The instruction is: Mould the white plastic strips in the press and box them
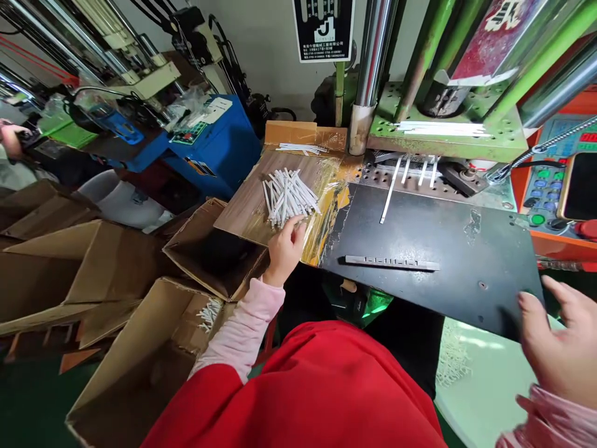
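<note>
2 hands working | left hand [285, 251] curling against white plastic strips [288, 196] piled on a wood-grain board [247, 206], grip unclear | right hand [557, 348] spreading open on the edge of a black metal plate [466, 292]

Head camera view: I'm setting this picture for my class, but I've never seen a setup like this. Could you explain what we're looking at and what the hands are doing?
This picture comes from a camera worn on a person's head, looking down at their own hands. The green machine with a chrome column looks like a press, with a button panel at its right. The left hand is at a pile of white sticks on a brown board; it may hold some, but that is hard to tell. The right hand is at the edge of a black metal plate, which carries a notched metal bar. Cardboard boxes stand at the left.
</note>
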The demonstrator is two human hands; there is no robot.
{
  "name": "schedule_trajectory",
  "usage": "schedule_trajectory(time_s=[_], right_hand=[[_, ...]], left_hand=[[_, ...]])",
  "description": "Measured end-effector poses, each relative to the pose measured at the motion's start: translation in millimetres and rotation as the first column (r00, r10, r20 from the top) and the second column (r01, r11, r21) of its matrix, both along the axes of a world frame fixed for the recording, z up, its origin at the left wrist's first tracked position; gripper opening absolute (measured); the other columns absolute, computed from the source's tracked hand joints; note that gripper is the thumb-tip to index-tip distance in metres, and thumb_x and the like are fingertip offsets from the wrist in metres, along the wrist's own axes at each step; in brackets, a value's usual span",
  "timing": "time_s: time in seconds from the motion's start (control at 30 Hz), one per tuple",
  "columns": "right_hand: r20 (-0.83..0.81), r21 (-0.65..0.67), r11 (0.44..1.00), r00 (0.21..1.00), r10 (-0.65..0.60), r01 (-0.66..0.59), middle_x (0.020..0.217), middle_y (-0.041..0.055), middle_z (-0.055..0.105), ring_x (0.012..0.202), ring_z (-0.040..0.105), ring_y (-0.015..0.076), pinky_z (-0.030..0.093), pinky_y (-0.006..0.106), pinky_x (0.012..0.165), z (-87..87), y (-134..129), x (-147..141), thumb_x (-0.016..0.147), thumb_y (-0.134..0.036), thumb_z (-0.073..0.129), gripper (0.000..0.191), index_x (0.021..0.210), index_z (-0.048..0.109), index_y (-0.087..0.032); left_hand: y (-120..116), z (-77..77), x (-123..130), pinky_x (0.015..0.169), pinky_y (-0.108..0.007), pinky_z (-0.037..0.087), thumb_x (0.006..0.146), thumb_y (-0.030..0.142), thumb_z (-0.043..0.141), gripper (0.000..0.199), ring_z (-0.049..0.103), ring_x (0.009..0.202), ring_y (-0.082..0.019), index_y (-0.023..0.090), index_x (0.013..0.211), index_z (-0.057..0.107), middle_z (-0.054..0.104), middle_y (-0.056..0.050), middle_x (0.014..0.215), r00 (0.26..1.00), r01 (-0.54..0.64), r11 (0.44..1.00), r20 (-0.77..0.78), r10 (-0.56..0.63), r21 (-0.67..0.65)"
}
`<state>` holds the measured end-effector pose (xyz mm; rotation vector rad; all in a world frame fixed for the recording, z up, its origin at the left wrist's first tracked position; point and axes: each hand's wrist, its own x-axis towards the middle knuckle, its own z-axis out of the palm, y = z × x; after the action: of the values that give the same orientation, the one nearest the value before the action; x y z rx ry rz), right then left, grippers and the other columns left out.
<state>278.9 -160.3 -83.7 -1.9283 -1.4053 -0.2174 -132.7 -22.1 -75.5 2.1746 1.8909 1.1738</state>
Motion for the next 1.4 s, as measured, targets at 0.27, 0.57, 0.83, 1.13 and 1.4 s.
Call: schedule_trajectory(time_s=[0.27,0.57,0.83,1.13,1.4], right_hand=[[-0.016,-0.016,0.991,0.991,0.136,-0.136,0.123,0.0205,0.066,0.116,0.061,0.0339,0.048,0.052,0.099,-13.2,37,-35,0.095,-0.059,0.047,0.058,0.12,0.071,-0.012],[-0.007,-0.013,0.979,0.98,0.201,-0.201,0.114,0.0128,0.072,0.108,0.066,0.0283,0.048,0.046,0.097,-21.3,38,-38,0.096,-0.055,0.046,0.048,0.108,0.074,-0.018],[0.052,-0.021,0.984,0.983,0.177,-0.177,0.111,0.0111,0.074,0.107,0.067,0.0292,0.047,0.045,0.094,-22.1,36,-41,0.097,-0.052,0.045,0.045,0.105,0.074,-0.018],[0.069,-0.029,0.994,0.992,0.107,-0.105,0.11,0.009,0.074,0.105,0.066,0.0275,0.044,0.041,0.091,-20.5,37,-45,0.096,-0.046,0.047,0.039,0.103,0.074,-0.02],[0.059,-0.014,0.998,0.997,0.059,-0.058,0.109,0.0088,0.074,0.104,0.066,0.0271,0.042,0.041,0.09,-21.0,37,-48,0.093,-0.044,0.047,0.038,0.1,0.076,-0.019]], left_hand=[[-4,1.8,11,0.067,-0.024,0.048,0.101,0.032,0.052,0.025,0.07,0.069,-0.016,0.018,0.111,0.069,0.078,-0.006,0.09,0.999,0.046,0.998,-0.02,-0.046,0.038],[29,32.8,108,0.098,-0.035,0.048,0.098,0.029,0.056,0.032,0.065,0.11,-0.022,0.021,0.128,0.063,0.065,-0.009,0.127,0.775,0.521,0.838,-0.319,-0.545,-0.164],[50,11.8,157,0.119,-0.036,0.034,0.099,0.018,0.05,0.025,0.061,0.124,-0.02,0.014,0.117,0.067,0.064,-0.01,0.135,0.577,0.647,0.674,-0.349,-0.739,-0.357],[18,12.4,75,0.096,-0.035,0.054,0.099,0.019,0.051,0.024,0.069,0.105,-0.019,0.017,0.115,0.069,0.074,-0.008,0.112,0.82,0.573,0.82,0.008,-0.573,-0.011],[7,-4.0,33,0.093,-0.038,0.05,0.1,0.02,0.048,0.025,0.067,0.1,-0.021,0.019,0.114,0.069,0.075,-0.009,0.106,0.975,0.223,0.969,-0.049,-0.219,0.109]])
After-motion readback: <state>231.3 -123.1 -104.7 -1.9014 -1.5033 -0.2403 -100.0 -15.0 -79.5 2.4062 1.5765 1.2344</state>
